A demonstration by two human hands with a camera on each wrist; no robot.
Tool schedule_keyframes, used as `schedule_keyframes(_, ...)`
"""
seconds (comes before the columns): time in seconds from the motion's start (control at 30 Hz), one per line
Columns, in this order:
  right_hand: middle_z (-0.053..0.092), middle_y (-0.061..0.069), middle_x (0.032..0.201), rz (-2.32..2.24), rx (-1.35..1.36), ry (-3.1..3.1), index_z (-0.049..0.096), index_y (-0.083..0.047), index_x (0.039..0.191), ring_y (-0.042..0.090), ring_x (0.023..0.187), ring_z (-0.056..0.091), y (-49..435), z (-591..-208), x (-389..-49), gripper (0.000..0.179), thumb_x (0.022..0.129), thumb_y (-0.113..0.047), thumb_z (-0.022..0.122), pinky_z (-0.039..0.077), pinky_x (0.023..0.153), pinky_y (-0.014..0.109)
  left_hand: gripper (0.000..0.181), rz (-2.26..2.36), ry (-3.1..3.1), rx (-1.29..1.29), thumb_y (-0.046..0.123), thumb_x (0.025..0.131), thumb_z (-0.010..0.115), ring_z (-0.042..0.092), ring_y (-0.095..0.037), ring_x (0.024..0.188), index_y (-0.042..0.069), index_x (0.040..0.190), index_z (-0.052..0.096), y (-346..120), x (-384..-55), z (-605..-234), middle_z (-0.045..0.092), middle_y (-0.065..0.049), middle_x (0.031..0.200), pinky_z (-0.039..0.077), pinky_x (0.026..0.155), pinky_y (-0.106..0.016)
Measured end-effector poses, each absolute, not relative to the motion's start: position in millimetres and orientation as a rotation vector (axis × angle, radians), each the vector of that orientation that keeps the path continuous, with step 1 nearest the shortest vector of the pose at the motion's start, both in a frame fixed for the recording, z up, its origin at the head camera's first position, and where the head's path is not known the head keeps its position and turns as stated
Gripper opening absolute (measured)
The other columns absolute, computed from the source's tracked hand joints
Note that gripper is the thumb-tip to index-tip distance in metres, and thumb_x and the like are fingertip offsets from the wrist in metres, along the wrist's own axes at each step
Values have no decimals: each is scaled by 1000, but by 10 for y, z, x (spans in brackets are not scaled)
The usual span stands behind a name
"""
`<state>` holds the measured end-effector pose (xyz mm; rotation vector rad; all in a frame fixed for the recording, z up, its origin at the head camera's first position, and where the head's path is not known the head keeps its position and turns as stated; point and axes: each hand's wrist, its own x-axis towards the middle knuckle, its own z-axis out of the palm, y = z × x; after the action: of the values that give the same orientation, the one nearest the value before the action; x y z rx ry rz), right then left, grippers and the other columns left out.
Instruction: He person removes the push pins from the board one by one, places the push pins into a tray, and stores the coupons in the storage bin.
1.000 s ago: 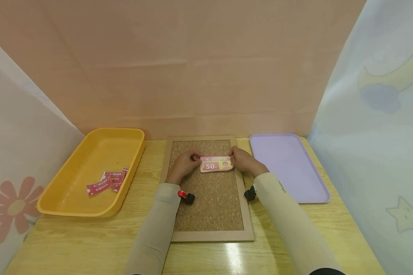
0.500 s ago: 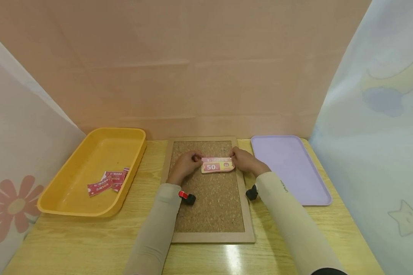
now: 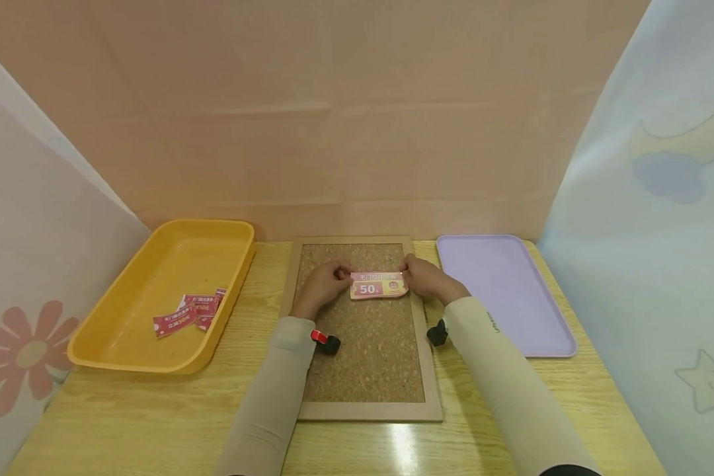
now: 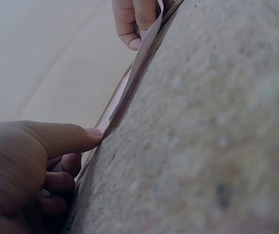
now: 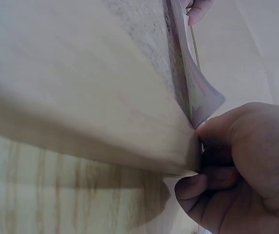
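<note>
A pink and yellow paper coupon (image 3: 378, 289) printed with "50" lies across the upper part of a wood-framed cork board (image 3: 365, 357). At its left end, my left hand (image 3: 320, 285) pinches the corner, the thumb on top at the paper's edge in the left wrist view. My right hand (image 3: 427, 277) grips the upper right corner, beside the board's right frame. In the right wrist view, the coupon's lower right corner (image 5: 210, 100) curls up off the board. Some of the right fingers are curled below the frame's edge.
A deep yellow tray (image 3: 149, 360) at the left holds several red coupons (image 3: 175, 322). To the board's right is a flat lilac tray (image 3: 500, 291). Cloth walls (image 3: 357, 132) stand close behind and on both sides of the wooden table (image 3: 184, 423).
The head view has shifted slightly. Both hands keep hold of the coupon at nearly the same place on the board, and its top print shows more clearly.
</note>
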<state>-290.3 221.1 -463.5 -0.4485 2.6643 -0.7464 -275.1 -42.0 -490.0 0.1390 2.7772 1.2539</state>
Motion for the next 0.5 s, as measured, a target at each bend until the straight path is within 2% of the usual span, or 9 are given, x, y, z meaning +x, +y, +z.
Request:
schedule_keyframes(0.23,57,17,119,-754,-471,2667,47,-4,124,31,111,54,2219,-4611,-2875,25,103,-15,38,42,94,47,19,1244,2796,148,26,90,70,54,-16,81,20,107,69,-405,-2742,-4885,62,3,90,43,70,-33)
schedule_keyframes(0.5,57,15,117,-769,-451,2668,46,-5,122,29,107,54,2234,-4616,-2882,23,104,-17,38,41,92,46,20,1255,2784,147,26,90,70,54,-17,81,19,108,69,-392,-2746,-4873,62,2,91,43,71,-34)
